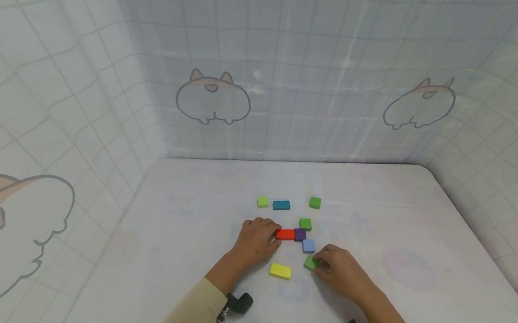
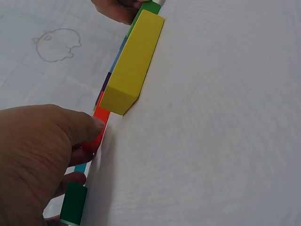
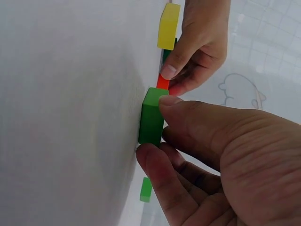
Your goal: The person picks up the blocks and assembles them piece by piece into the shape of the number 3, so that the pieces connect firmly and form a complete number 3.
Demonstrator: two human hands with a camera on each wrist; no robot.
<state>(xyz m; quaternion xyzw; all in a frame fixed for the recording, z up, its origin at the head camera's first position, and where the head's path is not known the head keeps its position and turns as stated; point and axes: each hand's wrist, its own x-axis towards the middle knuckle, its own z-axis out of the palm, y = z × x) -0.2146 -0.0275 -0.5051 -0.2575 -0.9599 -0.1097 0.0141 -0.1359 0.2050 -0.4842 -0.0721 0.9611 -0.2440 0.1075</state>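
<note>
My left hand (image 1: 257, 241) grips the left end of a red block (image 1: 285, 235) between thumb and fingers. The red block's right end meets a purple block (image 1: 300, 235). A green block (image 1: 305, 224) lies just behind the purple one, and a light blue block (image 1: 309, 246) lies in front of it. Nearer to me, my right hand (image 1: 341, 272) pinches another green block (image 3: 152, 117) between thumb and fingertips, close to the light blue block and down at the tabletop. A yellow block (image 1: 280, 271) lies between my two hands, touched by neither.
Farther back on the white tabletop (image 1: 206, 186) lie a lime block (image 1: 262, 202), a teal block (image 1: 282, 205) and a green block (image 1: 315, 202). Grid-patterned curtains (image 1: 311, 127) with animal drawings rise behind and at both sides.
</note>
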